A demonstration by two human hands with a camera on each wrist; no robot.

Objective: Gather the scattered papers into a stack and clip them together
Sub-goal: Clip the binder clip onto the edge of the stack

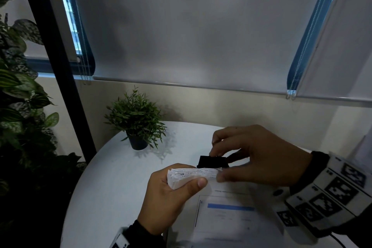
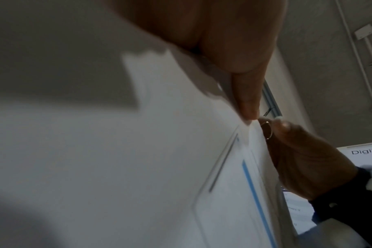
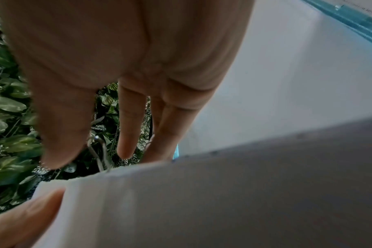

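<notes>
My left hand [image 1: 185, 177] grips a thick stack of white papers [image 1: 191, 174] by its left end, thumb on top, above the round white table [image 1: 112, 177]. The top sheet [image 1: 231, 207] carries a blue bar. At the stack's far edge my right hand [image 1: 218, 160] pinches a black binder clip [image 1: 211, 161] by its wire handles. Whether the clip's jaws sit over the papers is hidden. In the left wrist view my thumb [image 2: 246, 100] presses the papers [image 2: 181, 151], and a wire handle [image 2: 266, 130] shows. The right wrist view shows my fingers [image 3: 127, 130] around the wire handles [image 3: 100, 151] above the stack [image 3: 202, 201].
A small potted plant [image 1: 136, 121] stands at the table's far left side. Large leafy plants [image 1: 20, 106] and a black post [image 1: 66, 86] fill the left. A lowered grey roller blind [image 1: 191, 26] hangs behind the table.
</notes>
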